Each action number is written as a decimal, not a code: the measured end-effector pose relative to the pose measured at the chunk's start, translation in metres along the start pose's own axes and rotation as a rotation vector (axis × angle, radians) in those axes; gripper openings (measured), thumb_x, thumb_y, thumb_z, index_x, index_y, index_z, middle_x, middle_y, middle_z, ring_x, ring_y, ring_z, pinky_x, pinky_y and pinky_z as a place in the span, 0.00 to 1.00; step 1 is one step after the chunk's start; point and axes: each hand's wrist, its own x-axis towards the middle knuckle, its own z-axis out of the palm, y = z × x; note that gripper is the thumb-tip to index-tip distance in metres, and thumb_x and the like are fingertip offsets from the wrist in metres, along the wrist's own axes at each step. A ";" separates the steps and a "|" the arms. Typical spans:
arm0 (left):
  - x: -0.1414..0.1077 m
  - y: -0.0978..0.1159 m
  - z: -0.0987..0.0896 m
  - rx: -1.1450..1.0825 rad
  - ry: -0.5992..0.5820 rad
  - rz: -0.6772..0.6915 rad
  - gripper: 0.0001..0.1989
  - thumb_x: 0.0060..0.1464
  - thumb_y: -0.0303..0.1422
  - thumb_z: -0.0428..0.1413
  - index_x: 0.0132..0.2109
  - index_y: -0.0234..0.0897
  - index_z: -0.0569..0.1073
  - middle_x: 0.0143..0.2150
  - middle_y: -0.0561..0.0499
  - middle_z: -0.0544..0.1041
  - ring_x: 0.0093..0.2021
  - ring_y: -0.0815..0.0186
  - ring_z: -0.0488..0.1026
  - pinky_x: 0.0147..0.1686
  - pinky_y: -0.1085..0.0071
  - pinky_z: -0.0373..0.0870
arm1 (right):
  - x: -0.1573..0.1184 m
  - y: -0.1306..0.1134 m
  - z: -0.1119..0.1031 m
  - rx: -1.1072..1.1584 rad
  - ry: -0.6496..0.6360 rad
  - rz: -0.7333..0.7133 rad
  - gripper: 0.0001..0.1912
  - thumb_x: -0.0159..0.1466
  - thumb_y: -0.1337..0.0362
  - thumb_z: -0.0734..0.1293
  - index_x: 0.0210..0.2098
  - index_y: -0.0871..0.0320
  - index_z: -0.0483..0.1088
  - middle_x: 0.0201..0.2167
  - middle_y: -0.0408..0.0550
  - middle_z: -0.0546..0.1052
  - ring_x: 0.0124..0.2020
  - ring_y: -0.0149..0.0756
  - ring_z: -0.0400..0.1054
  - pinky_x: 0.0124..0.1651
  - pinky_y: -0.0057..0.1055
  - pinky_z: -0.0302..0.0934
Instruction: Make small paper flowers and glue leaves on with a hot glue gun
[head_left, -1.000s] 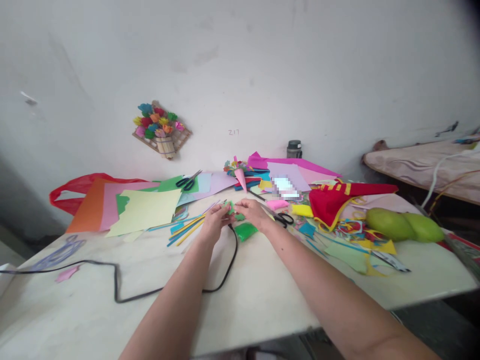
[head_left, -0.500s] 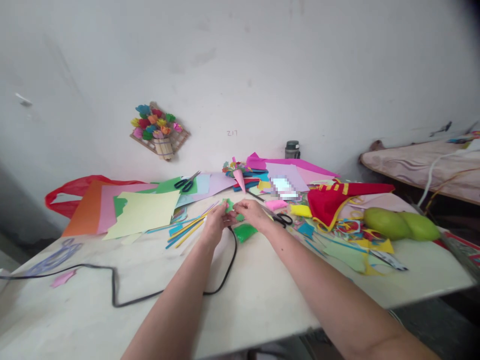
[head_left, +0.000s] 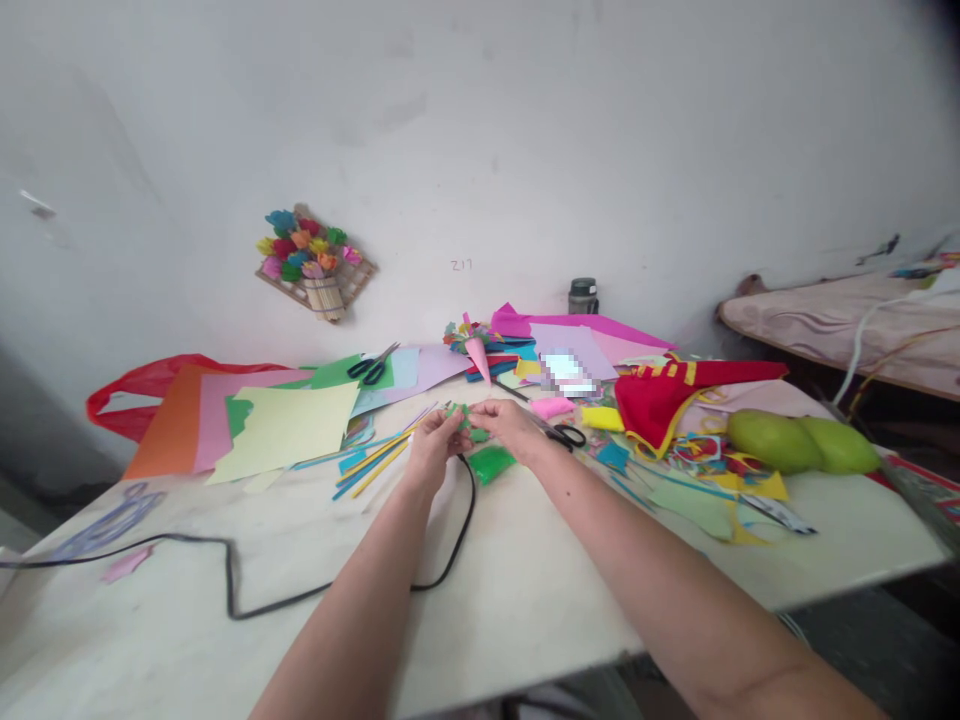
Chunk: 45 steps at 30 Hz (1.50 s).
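Between my fingertips is a small green paper piece [head_left: 457,409], its shape partly covered by the fingers. My left hand [head_left: 437,441] pinches it from the left. My right hand [head_left: 504,424] meets it from the right, thumb and forefinger pressed together at its edge. Just under the hands lies a bright green packet [head_left: 493,464]. A pair of black-handled scissors [head_left: 566,436] rests by my right wrist. Left of my left hand are several yellow and blue paper sticks [head_left: 373,468]. Behind the hands lies a pink paper cone with small paper flowers [head_left: 477,358].
A black cable [head_left: 229,580] winds over the table under my left forearm. Coloured sheets [head_left: 285,435] and more scissors [head_left: 373,364] lie at left. At right are a red cloth with yellow trim [head_left: 660,405], two green mangoes [head_left: 799,443] and paper scraps. A dark bottle [head_left: 583,297] stands at the back.
My fingers have closed in on the green paper piece, and my hands are slightly nearer each other. The view has shifted a little; the things on the table stay put.
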 end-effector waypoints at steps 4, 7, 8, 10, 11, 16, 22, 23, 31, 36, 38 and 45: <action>0.001 0.000 0.001 0.003 -0.011 -0.016 0.15 0.40 0.41 0.58 0.29 0.35 0.64 0.20 0.54 0.70 0.19 0.70 0.69 0.24 0.72 0.67 | 0.002 0.001 -0.001 -0.010 0.036 0.011 0.08 0.46 0.64 0.67 0.24 0.64 0.71 0.35 0.49 0.72 0.29 0.27 0.64 0.30 0.25 0.57; 0.002 0.003 0.001 0.006 -0.006 -0.043 0.16 0.42 0.44 0.55 0.30 0.34 0.65 0.20 0.53 0.70 0.20 0.68 0.69 0.24 0.69 0.68 | 0.003 0.002 -0.004 -0.011 0.022 0.010 0.08 0.45 0.64 0.68 0.22 0.64 0.70 0.37 0.50 0.72 0.29 0.27 0.64 0.28 0.24 0.56; 0.003 0.005 0.000 0.007 0.004 -0.051 0.17 0.42 0.45 0.54 0.30 0.33 0.65 0.20 0.52 0.70 0.19 0.68 0.69 0.24 0.69 0.68 | 0.004 0.002 -0.005 -0.014 0.008 0.014 0.08 0.45 0.63 0.68 0.23 0.64 0.71 0.36 0.49 0.72 0.28 0.26 0.64 0.28 0.24 0.55; 0.003 0.008 -0.002 0.025 0.035 -0.046 0.19 0.42 0.47 0.53 0.29 0.33 0.65 0.20 0.53 0.69 0.19 0.69 0.68 0.24 0.68 0.68 | 0.004 0.003 -0.007 -0.034 -0.034 0.032 0.09 0.45 0.63 0.68 0.24 0.63 0.71 0.33 0.48 0.73 0.26 0.26 0.62 0.27 0.24 0.54; 0.003 0.009 -0.004 0.048 0.044 -0.037 0.19 0.41 0.47 0.53 0.29 0.33 0.66 0.20 0.53 0.68 0.19 0.69 0.68 0.23 0.69 0.68 | 0.004 0.003 -0.008 -0.048 -0.060 0.041 0.10 0.45 0.62 0.69 0.24 0.63 0.72 0.31 0.47 0.73 0.25 0.25 0.62 0.27 0.24 0.54; -0.001 0.013 -0.012 0.229 -0.085 -0.022 0.16 0.37 0.42 0.59 0.23 0.32 0.66 0.20 0.54 0.67 0.19 0.73 0.65 0.23 0.72 0.67 | 0.003 0.002 -0.011 -0.092 -0.151 0.052 0.09 0.45 0.64 0.69 0.23 0.64 0.71 0.24 0.45 0.72 0.24 0.25 0.60 0.28 0.25 0.54; -0.001 0.012 -0.004 0.198 0.052 0.053 0.16 0.38 0.42 0.59 0.22 0.33 0.65 0.16 0.58 0.62 0.16 0.75 0.62 0.21 0.75 0.65 | 0.005 0.005 -0.010 -0.072 -0.098 0.054 0.13 0.48 0.60 0.67 0.27 0.65 0.72 0.21 0.44 0.70 0.23 0.26 0.60 0.27 0.25 0.53; -0.001 0.011 -0.002 0.186 0.075 0.054 0.17 0.38 0.43 0.59 0.22 0.34 0.64 0.16 0.58 0.62 0.16 0.74 0.63 0.21 0.74 0.65 | 0.005 0.007 -0.010 -0.074 -0.089 0.045 0.12 0.48 0.60 0.66 0.28 0.65 0.72 0.22 0.45 0.71 0.23 0.26 0.60 0.27 0.25 0.53; 0.001 0.013 -0.004 0.209 -0.015 0.001 0.18 0.38 0.45 0.58 0.25 0.32 0.68 0.19 0.53 0.69 0.19 0.70 0.68 0.26 0.70 0.68 | 0.006 0.006 -0.014 -0.158 -0.111 -0.044 0.10 0.48 0.61 0.66 0.27 0.63 0.72 0.26 0.45 0.73 0.25 0.27 0.62 0.28 0.25 0.55; 0.001 0.014 -0.011 0.276 -0.062 -0.040 0.15 0.36 0.41 0.60 0.22 0.32 0.67 0.18 0.54 0.69 0.17 0.71 0.67 0.24 0.71 0.68 | 0.005 0.004 -0.014 -0.227 -0.124 -0.114 0.07 0.49 0.64 0.64 0.20 0.63 0.68 0.34 0.49 0.73 0.27 0.27 0.63 0.29 0.24 0.56; 0.001 0.014 -0.011 0.290 -0.076 -0.059 0.16 0.37 0.42 0.60 0.23 0.31 0.68 0.19 0.51 0.71 0.18 0.70 0.68 0.24 0.70 0.68 | 0.005 0.004 -0.013 -0.219 -0.104 -0.098 0.08 0.49 0.63 0.64 0.21 0.63 0.68 0.34 0.49 0.73 0.26 0.26 0.62 0.27 0.24 0.55; 0.002 0.012 -0.005 0.270 -0.031 -0.014 0.17 0.37 0.43 0.60 0.23 0.32 0.67 0.19 0.50 0.71 0.18 0.70 0.68 0.23 0.72 0.68 | 0.001 0.003 -0.010 -0.122 -0.109 -0.016 0.11 0.49 0.62 0.65 0.25 0.64 0.71 0.21 0.43 0.71 0.22 0.25 0.59 0.27 0.25 0.52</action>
